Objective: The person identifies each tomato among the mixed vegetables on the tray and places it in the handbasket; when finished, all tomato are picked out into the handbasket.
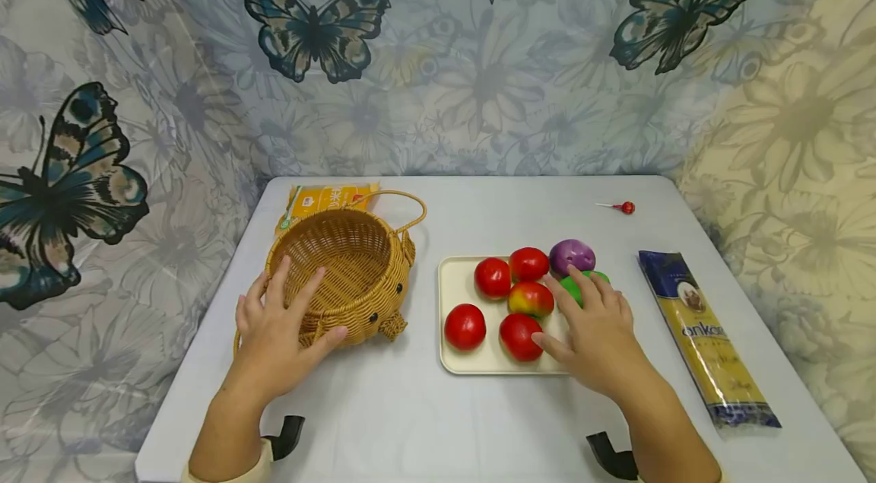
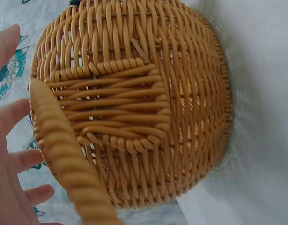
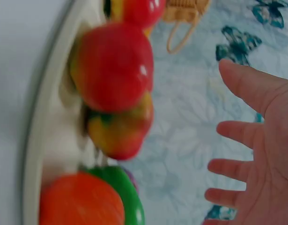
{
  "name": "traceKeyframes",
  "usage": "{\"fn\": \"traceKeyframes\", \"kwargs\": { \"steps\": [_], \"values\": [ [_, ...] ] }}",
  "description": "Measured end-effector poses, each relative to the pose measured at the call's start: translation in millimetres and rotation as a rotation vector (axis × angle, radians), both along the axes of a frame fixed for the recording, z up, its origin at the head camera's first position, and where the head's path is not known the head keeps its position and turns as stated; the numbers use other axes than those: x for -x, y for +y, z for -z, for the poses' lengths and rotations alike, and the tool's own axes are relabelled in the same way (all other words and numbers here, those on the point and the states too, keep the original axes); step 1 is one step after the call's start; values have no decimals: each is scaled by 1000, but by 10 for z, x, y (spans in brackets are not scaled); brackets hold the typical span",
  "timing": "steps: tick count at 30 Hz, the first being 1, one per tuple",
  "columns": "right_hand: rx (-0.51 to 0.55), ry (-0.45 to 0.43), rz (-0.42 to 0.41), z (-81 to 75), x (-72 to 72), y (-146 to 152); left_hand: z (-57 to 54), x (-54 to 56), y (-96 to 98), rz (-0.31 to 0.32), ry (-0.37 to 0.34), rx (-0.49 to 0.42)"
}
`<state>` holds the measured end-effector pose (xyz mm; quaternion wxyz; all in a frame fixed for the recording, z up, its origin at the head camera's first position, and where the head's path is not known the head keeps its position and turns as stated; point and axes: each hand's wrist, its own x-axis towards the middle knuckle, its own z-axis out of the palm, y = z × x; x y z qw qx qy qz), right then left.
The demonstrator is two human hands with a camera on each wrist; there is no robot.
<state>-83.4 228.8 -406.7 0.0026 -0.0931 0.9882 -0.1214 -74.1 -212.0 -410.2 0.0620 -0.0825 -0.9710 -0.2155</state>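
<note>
My left hand point(image 1: 277, 342) is at the near rim of a brown wicker basket point(image 1: 393, 270), fingers spread over its opening. In the left wrist view the fingers lie beside the basket's woven side point(image 2: 195, 103) and its rope-like handle point(image 2: 64, 140). My right hand point(image 1: 597, 335) hovers with spread fingers over the right part of a cream tray point(image 1: 455, 270). On the tray are several red apples point(image 1: 465, 327), a red-yellow apple point(image 1: 531, 300), a purple round thing point(image 1: 572, 255) and a green one point(image 1: 572, 290). An orange round thing point(image 3: 83, 201), hidden in the head view, shows in the right wrist view.
A yellow packet point(image 1: 322, 199) lies behind the basket. To the right of the tray is a long blue and yellow packet point(image 1: 705, 338). A small red-headed item with a thin stick point(image 1: 626, 207) lies at the back right of the white table point(image 1: 411, 422). Butterfly-patterned fabric walls point(image 1: 479, 103) surround it.
</note>
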Motion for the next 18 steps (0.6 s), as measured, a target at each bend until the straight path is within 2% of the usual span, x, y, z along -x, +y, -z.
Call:
{"fn": "traceKeyframes", "kwargs": {
  "steps": [3, 10, 18],
  "values": [
    [-14, -8, -41, 62, -9, -112, 17, -15, -29, -8, -16, -12],
    [22, -124, -59, 195, -20, -293, 97, -56, -94, -20, -3, -31],
    [34, -99, -80, 347, 6, -351, 149, -106, -149, -20, 19, -42]
  ]
}}
